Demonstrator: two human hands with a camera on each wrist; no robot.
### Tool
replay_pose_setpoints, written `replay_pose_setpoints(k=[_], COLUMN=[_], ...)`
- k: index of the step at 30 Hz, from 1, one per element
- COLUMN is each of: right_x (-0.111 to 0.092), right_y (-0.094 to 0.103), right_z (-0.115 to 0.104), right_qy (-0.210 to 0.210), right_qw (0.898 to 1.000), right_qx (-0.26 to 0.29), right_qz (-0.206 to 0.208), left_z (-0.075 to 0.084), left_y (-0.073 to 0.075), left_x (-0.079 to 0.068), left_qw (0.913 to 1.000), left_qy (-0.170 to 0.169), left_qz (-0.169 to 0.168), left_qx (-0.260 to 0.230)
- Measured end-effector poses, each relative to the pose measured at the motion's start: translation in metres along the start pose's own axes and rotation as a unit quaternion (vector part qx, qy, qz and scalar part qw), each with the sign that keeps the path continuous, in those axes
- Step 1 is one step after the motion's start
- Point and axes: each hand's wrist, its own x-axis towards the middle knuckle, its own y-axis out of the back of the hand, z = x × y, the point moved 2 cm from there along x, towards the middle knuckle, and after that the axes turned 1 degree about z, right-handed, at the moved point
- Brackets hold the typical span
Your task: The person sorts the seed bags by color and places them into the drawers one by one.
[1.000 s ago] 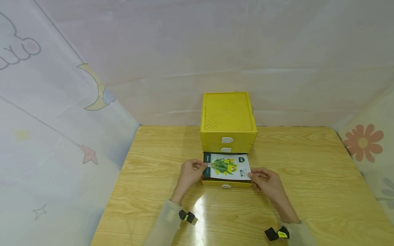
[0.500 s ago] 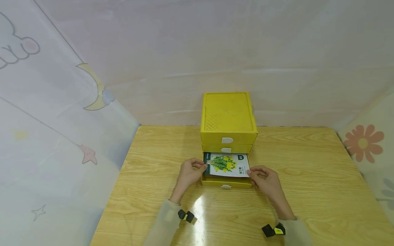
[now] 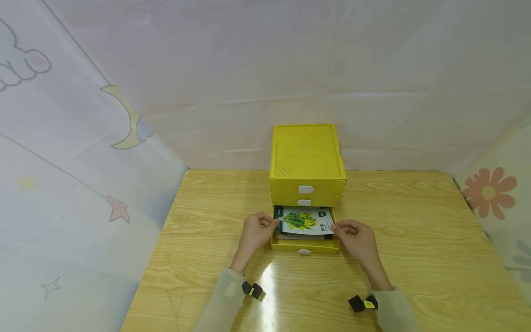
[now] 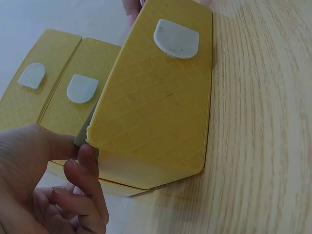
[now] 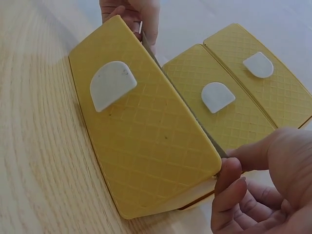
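Observation:
A flat seed packet with a picture of yellow dandelions lies over the pulled-out bottom drawer of a small yellow drawer unit. My left hand pinches its dark green end between thumb and fingers. At the white end, my right hand pinches the corner. Under the packet, part of a second flat, greyish sheet or packet shows inside the drawer. From both wrists, only the packet's thin edge appears above the drawer front.
Two upper drawers with white tabs are closed above the pulled-out one. The unit stands on a wooden table near its back edge. Patterned cloth walls enclose the table's back and sides.
The packet has shifted back and slightly left, and its front edge has lifted, uncovering the drawer's yellow floor and the greyish item beneath. My right hand has moved left; my left hand has hardly moved.

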Motion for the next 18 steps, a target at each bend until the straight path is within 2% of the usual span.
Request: replay_pose_setpoints(k=[4,11,18], right_x=[0.0040,0.0066,0.0073], right_y=[-0.0003,-0.0010,-0.0026], right_z=[0.0003,-0.0055,-0.0026], right_qy=[0.016,0.051,0.059], right_qw=[1.000,0.998,0.997], right_qx=[-0.019,-0.019,-0.037], right_qz=[0.018,0.029,0.035], left_z=[0.0013,0.0029,0.0023], left_y=[-0.0011,-0.0024,-0.0036], left_x=[0.0021,0.0055,0.0048], left_qw=[0.9999,0.9995,0.9988], left_qy=[-0.007,-0.022,-0.038], left_qz=[0.007,0.020,0.017], left_qx=[0.003,0.012,0.024])
